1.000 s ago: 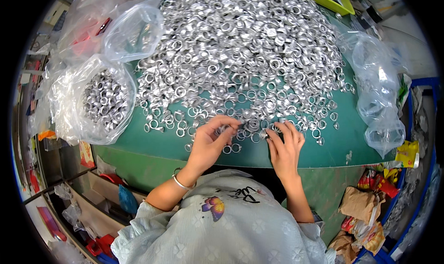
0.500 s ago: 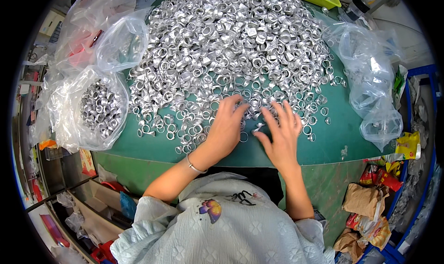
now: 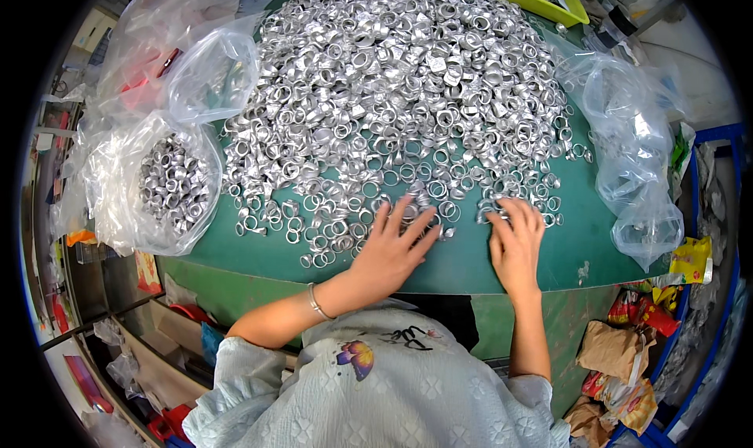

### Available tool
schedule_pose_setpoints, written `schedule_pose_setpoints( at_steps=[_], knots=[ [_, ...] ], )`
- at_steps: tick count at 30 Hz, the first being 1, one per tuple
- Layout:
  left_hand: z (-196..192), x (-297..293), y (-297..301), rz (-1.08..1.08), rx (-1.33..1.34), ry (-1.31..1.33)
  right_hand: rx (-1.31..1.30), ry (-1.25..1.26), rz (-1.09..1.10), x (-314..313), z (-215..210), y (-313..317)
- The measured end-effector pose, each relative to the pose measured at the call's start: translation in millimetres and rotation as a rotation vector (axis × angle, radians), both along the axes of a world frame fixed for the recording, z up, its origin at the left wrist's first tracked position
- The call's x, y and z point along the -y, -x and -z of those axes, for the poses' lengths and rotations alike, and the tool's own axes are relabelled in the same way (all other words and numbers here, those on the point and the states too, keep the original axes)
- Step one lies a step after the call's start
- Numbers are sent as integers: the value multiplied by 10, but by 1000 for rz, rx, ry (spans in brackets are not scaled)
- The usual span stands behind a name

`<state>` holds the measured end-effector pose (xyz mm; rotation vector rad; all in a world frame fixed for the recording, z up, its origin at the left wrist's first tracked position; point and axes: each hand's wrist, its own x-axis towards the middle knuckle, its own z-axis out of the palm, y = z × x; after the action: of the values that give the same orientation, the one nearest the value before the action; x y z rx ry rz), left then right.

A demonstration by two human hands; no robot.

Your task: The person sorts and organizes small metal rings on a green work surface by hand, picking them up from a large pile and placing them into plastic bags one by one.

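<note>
- Your left hand (image 3: 390, 248) lies flat, fingers spread, on the near edge of the silver rings (image 3: 392, 95).
- Your right hand (image 3: 516, 240) rests open beside it, gripping nothing.
- The heap spreads away across the green table (image 3: 471, 264), beyond both sets of fingertips.

A pale, blue-grey top (image 3: 392, 393) is worn, quilted with a faint pattern of four-petalled flowers pressed into the fabric. Short sleeves are seen, ending well back from the fingers, so both forearms are left bare. A butterfly motif (image 3: 357, 358) in purple, orange and yellow is printed on the front of the top, and a dark scribbled design (image 3: 408, 336) is set just beside it (too creased to be made out). A thin silver bangle (image 3: 315, 301) is worn at the wrist behind the left hand (image 3: 390, 253). Nothing is worn on the right hand (image 3: 516, 248); no rings are seen on its fingers (image 3: 522, 213).
</note>
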<state>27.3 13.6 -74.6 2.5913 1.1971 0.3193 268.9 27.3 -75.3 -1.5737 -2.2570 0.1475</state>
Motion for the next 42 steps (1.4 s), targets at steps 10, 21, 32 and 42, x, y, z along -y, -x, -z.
schedule_pose_setpoints(
  at_steps=[10, 21, 32, 42],
  knots=[
    [-146, -274, 93, -361, 134, 7, -282, 18, -28, -287, -217, 392],
    [70, 61, 210, -57, 370, 169, -52, 190, -222, -183, -93, 349],
    [-4, 22, 182, -127, 301, 120, -216, -29, -9, -360, -218, 646],
    [-86, -17, 434, -444, 593, 35, -289, 78, -116, -599, -73, 938]
  ],
)
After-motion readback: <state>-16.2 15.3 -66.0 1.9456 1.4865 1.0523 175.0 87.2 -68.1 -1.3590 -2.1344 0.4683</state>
